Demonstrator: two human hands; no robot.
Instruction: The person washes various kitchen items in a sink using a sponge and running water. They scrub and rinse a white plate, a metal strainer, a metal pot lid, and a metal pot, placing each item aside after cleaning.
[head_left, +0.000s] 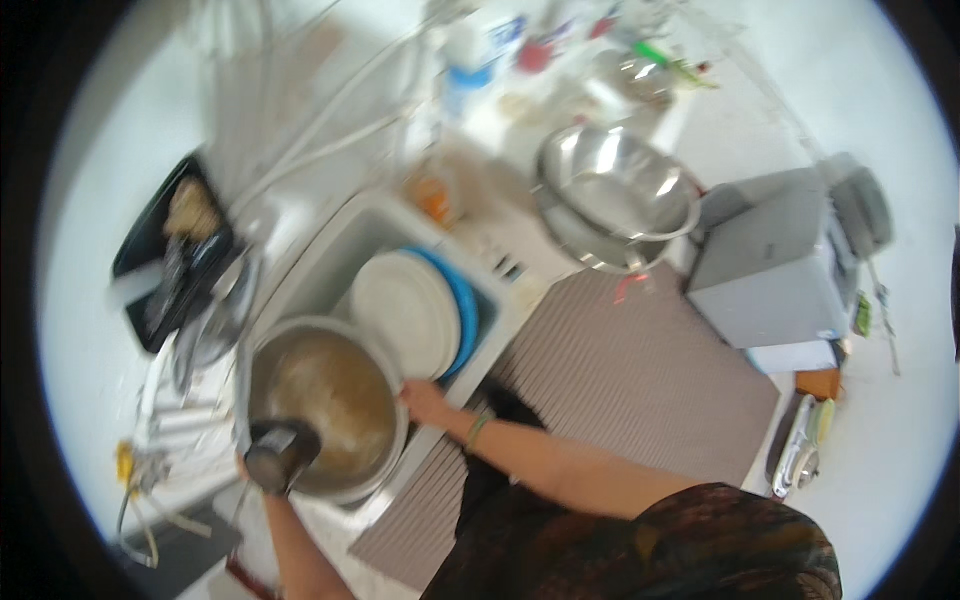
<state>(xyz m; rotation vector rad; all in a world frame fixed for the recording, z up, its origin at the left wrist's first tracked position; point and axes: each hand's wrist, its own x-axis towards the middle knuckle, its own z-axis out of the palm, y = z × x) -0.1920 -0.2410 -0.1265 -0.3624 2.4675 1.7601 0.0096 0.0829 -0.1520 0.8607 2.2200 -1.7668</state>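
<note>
A large round metal pot (307, 324) holding cloudy brown liquid sits at the near end of a sink basin (346, 217). My right hand (426, 403) grips the pot's rim on its right side. On the opposite side, my left hand (242, 466) is at the rim, mostly covered by a dark rounded object (279, 456); its hold is hidden. Beyond the pot, a pale round plate or lid (405, 315) leans inside the basin, with a blue round basin or plate (466, 319) behind it.
Stacked steel bowls or pans (615, 180) stand right of the sink, near a grey box-shaped appliance (757, 277). A black tray (154, 255) with food and utensils lies left. An orange-labelled bottle (435, 199) stands behind the sink. Ribbed brown matting (637, 375) spans the right.
</note>
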